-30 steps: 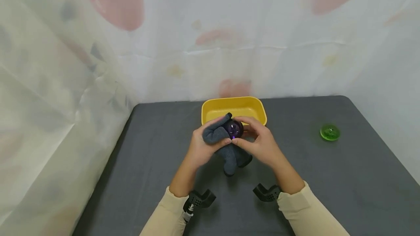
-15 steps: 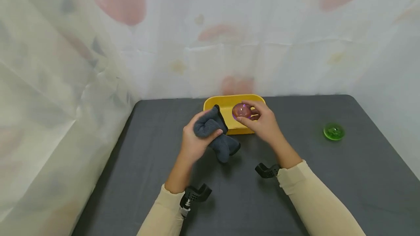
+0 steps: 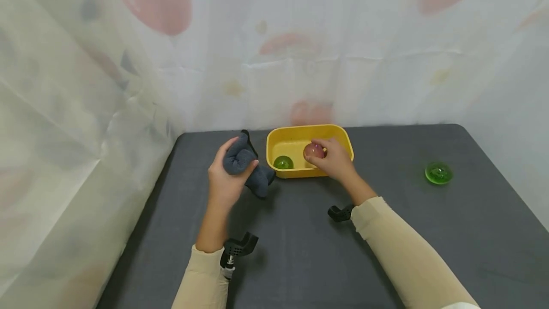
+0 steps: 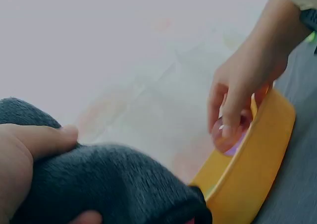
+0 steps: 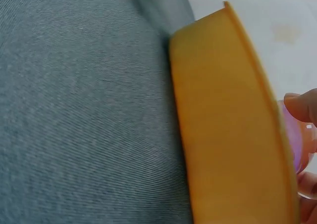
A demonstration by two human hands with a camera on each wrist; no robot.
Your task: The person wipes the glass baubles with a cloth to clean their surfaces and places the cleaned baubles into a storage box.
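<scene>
Ball location: purple ball [image 3: 313,150] held over the yellow tub [image 3: 310,174], right of a green ball [image 3: 283,162] lying inside.
Right hand [image 3: 332,160] grip: fingertips curled round the purple ball, pinching it from above.
Left hand [image 3: 227,181] grip: fingers wrapped round the grey cloth [image 3: 246,166], held above the bench [image 3: 300,242], left of the tub.
Ball handling: judged smooth, hard, light, likely slippery; hold across its widest part.
Ball orientation: round, no long axis, no facing direction.
Cloth handling: soft, limp; free end hangs down.
</scene>
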